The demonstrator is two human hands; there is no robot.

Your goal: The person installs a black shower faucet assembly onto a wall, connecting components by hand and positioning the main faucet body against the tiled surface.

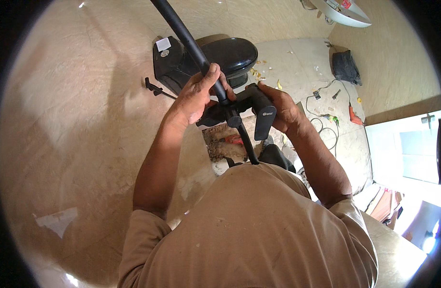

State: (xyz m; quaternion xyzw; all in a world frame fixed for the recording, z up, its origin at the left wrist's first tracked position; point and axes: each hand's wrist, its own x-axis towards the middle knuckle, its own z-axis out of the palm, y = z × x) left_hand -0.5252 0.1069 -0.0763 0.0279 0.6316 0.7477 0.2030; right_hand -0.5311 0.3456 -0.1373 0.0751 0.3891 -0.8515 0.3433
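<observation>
A matt black shower mixer (pixel 264 113) with a flat lever is held in front of my body. My left hand (pixel 194 98) is closed round the long black riser pipe (pixel 184 36) just above the mixer, thumb along the pipe. The pipe runs up past the top edge of the view. My right hand (pixel 282 108) grips the far right end of the mixer body, its fingers partly hidden behind it. Below the mixer a black hose or pipe (pixel 248 144) runs down toward my shirt.
A black toilet (pixel 230 52) stands beyond my hands, with a black spray handset (pixel 154 88) on the wall beside it. A white washbasin (pixel 342 13) is at top right. A dark bag (pixel 346 67), an orange corded tool (pixel 355 115), cables and yellow scraps lie on the floor.
</observation>
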